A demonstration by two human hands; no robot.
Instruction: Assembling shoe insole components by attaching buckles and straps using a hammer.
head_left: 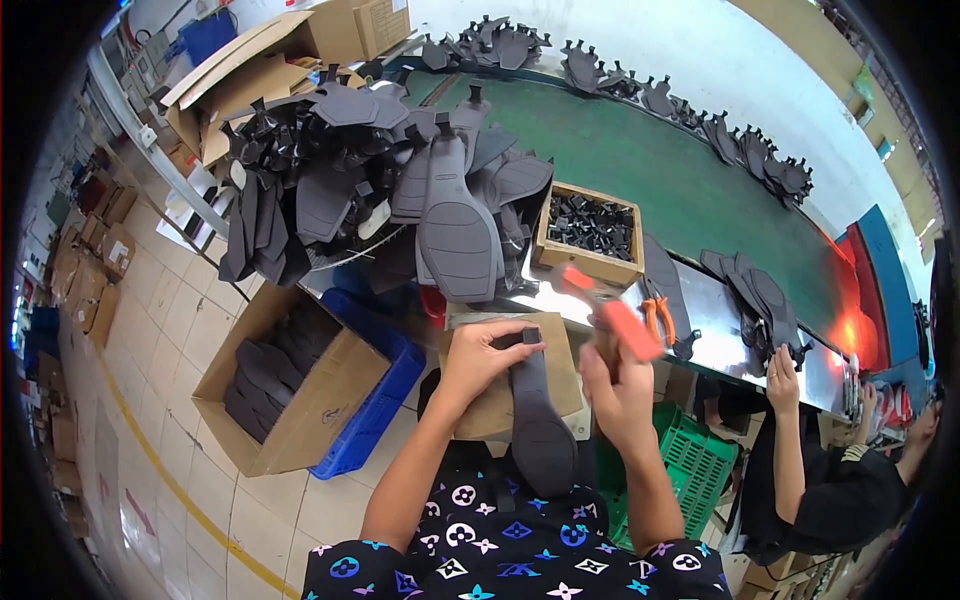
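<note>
A dark grey shoe sole (544, 440) lies lengthwise in front of me, its wide end toward my body. My left hand (490, 352) pinches its narrow far end, thumb and fingers at a small black heel block (532, 337). Beneath that end is a worn, tan work block (480, 405). My right hand (622, 395) is closed around a mallet (628, 331) with red ends, raised to the right of the sole and blurred by motion. Orange-handled pliers (659, 320) lie on the bench just beyond the mallet.
A wooden box (588, 262) of small black heel blocks stands ahead. Soles are heaped (340, 190) at left and line the green belt (600, 130). A cardboard box (300, 425) of soles sits in a blue crate (375, 400); a green crate (690, 460) is right. A co-worker's hand (783, 378) touches soles.
</note>
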